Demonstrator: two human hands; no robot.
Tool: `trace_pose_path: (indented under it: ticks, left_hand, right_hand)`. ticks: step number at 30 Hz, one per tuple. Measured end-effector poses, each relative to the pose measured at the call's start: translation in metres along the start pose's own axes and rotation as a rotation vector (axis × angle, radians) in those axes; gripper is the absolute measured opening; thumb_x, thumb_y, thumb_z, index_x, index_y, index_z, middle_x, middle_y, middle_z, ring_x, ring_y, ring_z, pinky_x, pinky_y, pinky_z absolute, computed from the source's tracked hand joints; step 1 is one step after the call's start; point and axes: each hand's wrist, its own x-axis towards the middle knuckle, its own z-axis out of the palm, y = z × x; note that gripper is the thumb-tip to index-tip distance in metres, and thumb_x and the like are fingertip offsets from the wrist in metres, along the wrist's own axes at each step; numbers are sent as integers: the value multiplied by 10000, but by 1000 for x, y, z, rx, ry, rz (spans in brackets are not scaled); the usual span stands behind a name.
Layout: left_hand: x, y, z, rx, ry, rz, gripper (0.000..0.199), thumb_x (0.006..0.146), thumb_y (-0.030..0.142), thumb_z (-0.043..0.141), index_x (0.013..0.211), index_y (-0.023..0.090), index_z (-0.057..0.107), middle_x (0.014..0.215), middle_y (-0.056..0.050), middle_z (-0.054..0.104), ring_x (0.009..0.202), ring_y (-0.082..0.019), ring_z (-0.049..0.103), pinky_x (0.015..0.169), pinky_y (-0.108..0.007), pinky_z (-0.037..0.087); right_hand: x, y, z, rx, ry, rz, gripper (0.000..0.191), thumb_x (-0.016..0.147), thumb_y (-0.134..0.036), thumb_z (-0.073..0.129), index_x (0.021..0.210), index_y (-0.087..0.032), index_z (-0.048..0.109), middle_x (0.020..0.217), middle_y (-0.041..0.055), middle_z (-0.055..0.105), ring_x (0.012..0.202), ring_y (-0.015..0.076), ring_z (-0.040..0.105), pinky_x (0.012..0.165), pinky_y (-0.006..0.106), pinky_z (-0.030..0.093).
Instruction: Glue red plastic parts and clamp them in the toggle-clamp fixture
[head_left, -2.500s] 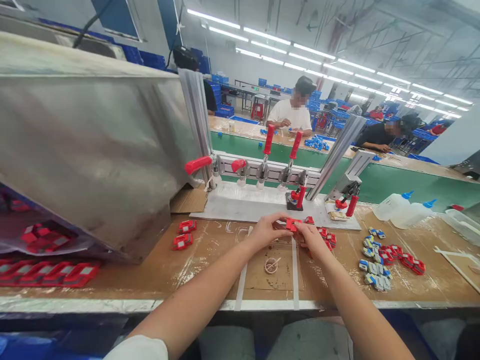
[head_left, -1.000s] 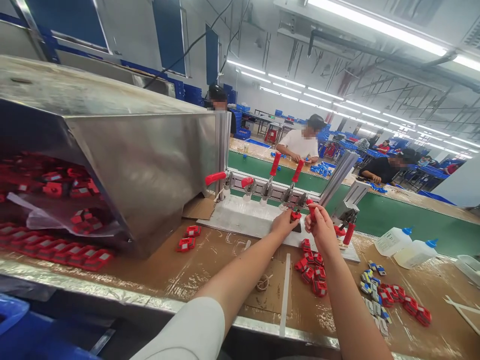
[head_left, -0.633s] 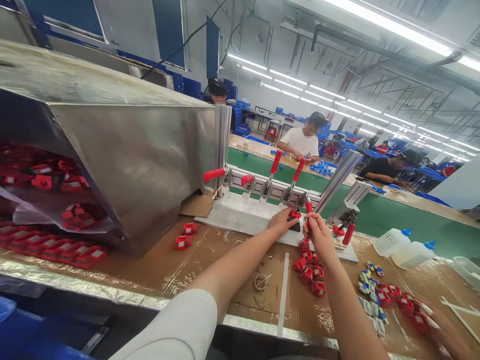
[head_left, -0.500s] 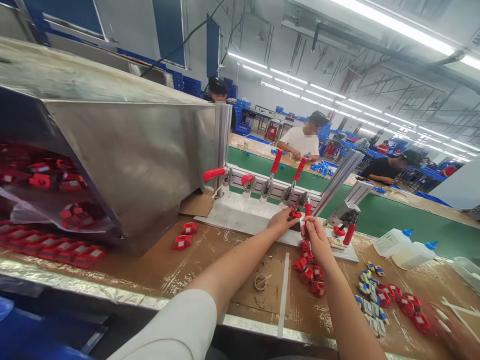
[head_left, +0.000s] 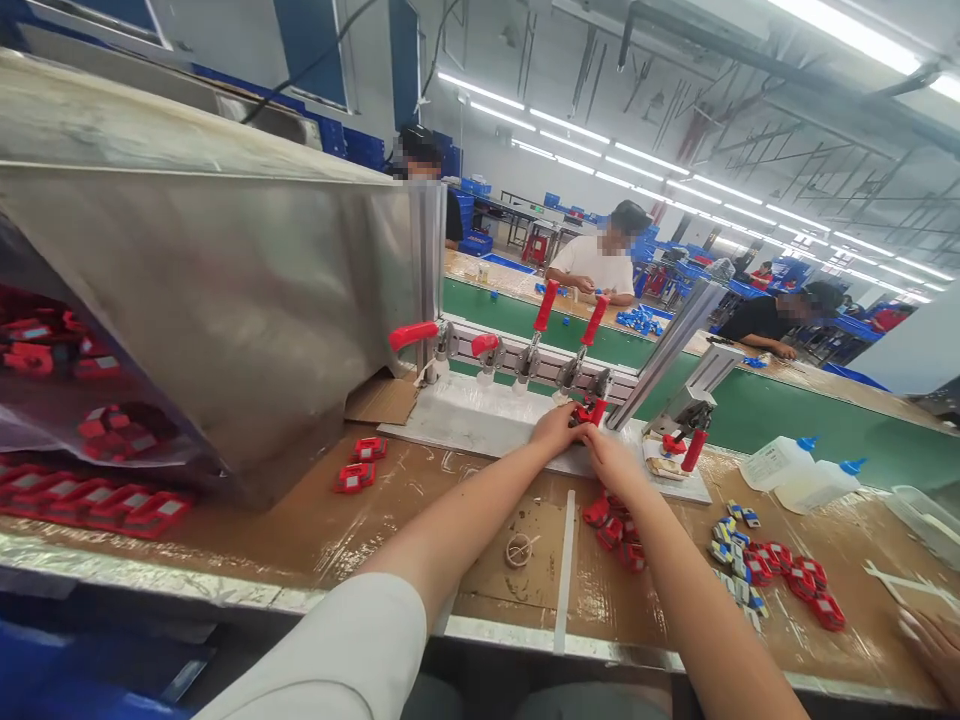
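My left hand (head_left: pixel 556 430) is closed on a red part (head_left: pixel 581 413) at the right end of the clamp row, on the pale base plate (head_left: pixel 465 420). Right beside it, touching it, is my right hand (head_left: pixel 602 455), its fingers pressed together near the red part; what they hold is hidden. A red clamp handle (head_left: pixel 598 411) rises just above my hands. Other red-handled clamps (head_left: pixel 545 307) line the metal rail to the left. Red parts (head_left: pixel 615 525) lie in a pile below my right wrist.
A large metal hopper (head_left: pixel 300 320) with red parts stands at left. Blue-white parts (head_left: pixel 731 540), more red parts (head_left: pixel 806 575), two bottles (head_left: pixel 814 485) and another person's hand (head_left: pixel 930 640) are at right. A smaller clamp stand (head_left: pixel 686 440) stands nearby. People sit across the green belt (head_left: pixel 825 420).
My right hand has moved left off the clamp handle and now meets my left hand. The handle looks shifted left. The view has shifted slightly. Another person's hand at right has moved.
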Motion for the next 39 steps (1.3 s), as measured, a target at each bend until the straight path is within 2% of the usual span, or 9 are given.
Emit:
trace_pose_path:
  ticks: [3,5,10,13,18,23,27,33,39]
  left_hand:
    - [-2,-1,-4,-38,-6,15,439,864,344,724,1284,231,671,1261,-76,720,1085,-250,675,966,-334,495]
    - [-8,-5,-9,-73,-12,32,473,854,349,722,1305,218,662,1284,-85,705,947,-215,693,929,-331,517]
    - [-32,-26,-28,-197,-47,72,478,862,411,646,1296,211,654,1317,-89,666,638,-107,622,662,-278,542]
    - [-41,-33,-36,-412,-64,22,526,831,469,650,1284,204,631,1301,-103,659,592,-88,591,511,-234,478]
    - [-41,-29,-40,-538,-100,-40,502,772,565,696,1103,187,681,989,-68,712,563,-92,561,462,-200,419]
    - [-38,-31,-39,-545,-109,-40,507,745,593,710,1041,182,691,942,-55,696,562,-94,552,450,-205,419]
    - [-38,-31,-41,-534,-119,-76,564,715,631,719,1038,170,685,677,13,592,519,-109,521,453,-214,415]
    - [-40,-30,-44,-499,-116,-59,551,734,618,702,1051,167,695,673,10,611,500,-104,505,458,-215,399]
    - [-40,-28,-45,-537,-127,-55,547,726,612,717,1041,166,693,898,-56,705,556,-105,538,448,-221,419]
  right_hand:
    - [-2,-3,-6,-24,-36,13,208,1021,-359,484,1141,-320,649,923,6,709,820,208,636,761,289,408]
    - [-18,3,-20,19,90,3,242,1010,-425,512,1169,-317,659,965,15,716,834,212,635,777,302,427]
    - [-76,56,-69,58,1010,324,404,957,-608,500,967,-217,601,964,100,653,884,255,560,838,379,423]
    - [-96,80,-82,212,929,457,465,869,-696,531,834,-233,539,822,83,622,827,270,543,807,404,409]
    - [-96,69,-98,595,931,251,446,890,-696,463,794,-263,417,636,-16,538,658,207,519,674,348,413]
    - [-39,48,-160,817,945,106,409,863,-669,455,887,-261,436,879,26,651,809,188,624,702,323,480]
    - [0,57,-191,793,926,156,420,764,-595,658,946,-246,514,981,51,708,818,179,631,688,296,474]
    - [-45,93,-132,550,1060,321,467,766,-637,597,956,-223,496,1003,66,678,832,188,575,747,319,442]
    - [-66,127,-62,270,758,514,597,597,-489,845,1068,-202,615,1094,87,708,971,255,646,847,347,466]
